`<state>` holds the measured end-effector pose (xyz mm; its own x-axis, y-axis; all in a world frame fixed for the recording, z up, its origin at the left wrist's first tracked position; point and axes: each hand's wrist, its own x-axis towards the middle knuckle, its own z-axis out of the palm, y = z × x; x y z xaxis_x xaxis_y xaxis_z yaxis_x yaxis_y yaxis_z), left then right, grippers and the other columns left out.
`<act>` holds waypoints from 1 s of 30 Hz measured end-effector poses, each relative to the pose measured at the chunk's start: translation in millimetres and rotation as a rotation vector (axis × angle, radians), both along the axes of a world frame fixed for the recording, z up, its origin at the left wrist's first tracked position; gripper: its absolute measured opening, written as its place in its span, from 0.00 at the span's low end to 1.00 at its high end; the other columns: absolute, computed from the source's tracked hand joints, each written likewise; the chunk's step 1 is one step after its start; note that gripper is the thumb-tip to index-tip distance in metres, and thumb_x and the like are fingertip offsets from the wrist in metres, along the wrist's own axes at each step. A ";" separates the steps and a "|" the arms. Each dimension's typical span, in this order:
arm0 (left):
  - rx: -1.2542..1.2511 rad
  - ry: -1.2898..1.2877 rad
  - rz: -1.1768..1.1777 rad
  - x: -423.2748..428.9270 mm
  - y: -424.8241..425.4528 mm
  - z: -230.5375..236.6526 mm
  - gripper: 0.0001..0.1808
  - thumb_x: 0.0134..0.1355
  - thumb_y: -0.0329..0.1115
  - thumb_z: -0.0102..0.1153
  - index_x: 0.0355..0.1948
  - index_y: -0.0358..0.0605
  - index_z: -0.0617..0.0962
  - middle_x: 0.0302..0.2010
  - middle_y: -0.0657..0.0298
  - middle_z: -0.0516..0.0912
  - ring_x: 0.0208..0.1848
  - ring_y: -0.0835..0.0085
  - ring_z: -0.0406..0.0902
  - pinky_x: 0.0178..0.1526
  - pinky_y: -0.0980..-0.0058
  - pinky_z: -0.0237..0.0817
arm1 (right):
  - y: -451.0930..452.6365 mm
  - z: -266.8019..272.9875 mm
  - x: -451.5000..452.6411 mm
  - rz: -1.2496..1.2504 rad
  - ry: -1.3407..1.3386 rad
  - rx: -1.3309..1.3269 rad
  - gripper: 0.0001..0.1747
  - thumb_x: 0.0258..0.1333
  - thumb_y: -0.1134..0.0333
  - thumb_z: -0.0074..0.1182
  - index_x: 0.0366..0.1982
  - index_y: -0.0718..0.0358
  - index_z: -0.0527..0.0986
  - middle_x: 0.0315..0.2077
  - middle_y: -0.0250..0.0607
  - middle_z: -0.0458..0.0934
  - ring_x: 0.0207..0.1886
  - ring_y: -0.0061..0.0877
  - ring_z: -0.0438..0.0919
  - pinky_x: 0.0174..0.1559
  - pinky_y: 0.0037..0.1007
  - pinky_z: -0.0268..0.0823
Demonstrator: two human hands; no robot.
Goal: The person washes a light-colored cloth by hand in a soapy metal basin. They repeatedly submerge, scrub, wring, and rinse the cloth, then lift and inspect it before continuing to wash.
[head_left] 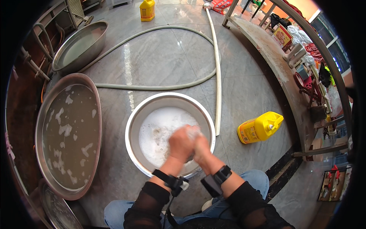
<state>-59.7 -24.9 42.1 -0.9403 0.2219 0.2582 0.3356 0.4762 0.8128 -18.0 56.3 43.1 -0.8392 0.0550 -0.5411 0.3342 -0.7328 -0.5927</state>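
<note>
A round metal basin (133, 120) of foamy white suds (157, 126) stands on the tiled floor before me. Over its right half, my left hand (182, 143) and my right hand (202, 146) are pressed together, both blurred. Something pale and wet, perhaps cloth or foam, shows at the top between them; what it is I cannot tell. The fingers are mostly hidden. Right of the basin, a yellow plastic jug (257, 127) with a white cap stands on the floor.
Large metal tubs (98, 120) (105, 28) of cloudy water stand at the left, another lower left. A grey hose (171, 87) loops beyond the basin; a pale pole or flattened hose (218, 86) runs beside it. A second yellow jug (147, 11) stands far off. A low metal shelf (266, 54) curves along the right.
</note>
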 end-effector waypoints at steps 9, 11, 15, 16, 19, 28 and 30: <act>0.040 0.105 -0.222 11.6 10.5 -1.7 0.12 0.48 0.41 0.61 0.25 0.43 0.78 0.24 0.53 0.78 0.26 0.54 0.76 0.28 0.62 0.67 | 11.7 -0.8 -1.0 -0.182 -0.115 0.203 0.16 0.61 0.52 0.45 0.29 0.56 0.70 0.24 0.31 0.74 0.26 0.21 0.73 0.30 0.26 0.67; 0.006 0.041 -0.019 6.6 8.8 -3.3 0.12 0.54 0.43 0.55 0.23 0.47 0.78 0.20 0.54 0.77 0.24 0.55 0.75 0.27 0.62 0.67 | 6.1 0.3 -2.9 -0.134 -0.389 0.427 0.18 0.61 0.52 0.43 0.36 0.60 0.73 0.32 0.33 0.75 0.35 0.22 0.74 0.39 0.27 0.67; 0.049 -0.126 0.034 1.9 5.2 -0.8 0.13 0.55 0.43 0.54 0.22 0.45 0.76 0.20 0.52 0.77 0.25 0.51 0.75 0.28 0.59 0.66 | 6.8 -5.8 -5.8 -0.100 -0.135 0.249 0.18 0.62 0.54 0.43 0.39 0.62 0.73 0.34 0.33 0.75 0.37 0.23 0.73 0.40 0.26 0.66; 0.094 -0.142 0.015 4.6 6.6 0.5 0.13 0.55 0.43 0.55 0.22 0.44 0.75 0.20 0.52 0.77 0.25 0.50 0.75 0.28 0.59 0.66 | 7.7 -7.2 -6.2 -0.093 -0.121 0.326 0.18 0.62 0.55 0.43 0.40 0.62 0.73 0.34 0.33 0.75 0.37 0.23 0.73 0.40 0.26 0.66; -0.002 0.051 -0.254 12.0 10.9 4.7 0.11 0.51 0.40 0.57 0.22 0.43 0.75 0.21 0.53 0.77 0.25 0.54 0.76 0.29 0.59 0.67 | 9.8 -9.9 -7.2 -0.205 -0.124 0.316 0.19 0.62 0.55 0.43 0.42 0.62 0.73 0.35 0.33 0.75 0.39 0.22 0.73 0.42 0.25 0.65; 0.076 -0.086 -0.119 16.2 11.9 4.7 0.10 0.54 0.40 0.55 0.23 0.45 0.76 0.22 0.53 0.77 0.26 0.53 0.75 0.28 0.60 0.66 | 15.5 -6.3 -12.2 -0.145 -0.126 0.353 0.16 0.59 0.52 0.48 0.30 0.58 0.72 0.24 0.30 0.73 0.27 0.18 0.71 0.31 0.22 0.65; 0.092 0.050 -0.146 17.4 11.1 4.2 0.10 0.52 0.40 0.57 0.24 0.45 0.76 0.22 0.52 0.77 0.26 0.52 0.75 0.29 0.60 0.66 | 18.0 -5.2 -10.4 -0.301 -0.075 0.279 0.17 0.57 0.53 0.52 0.21 0.55 0.65 0.16 0.27 0.67 0.18 0.16 0.65 0.21 0.19 0.60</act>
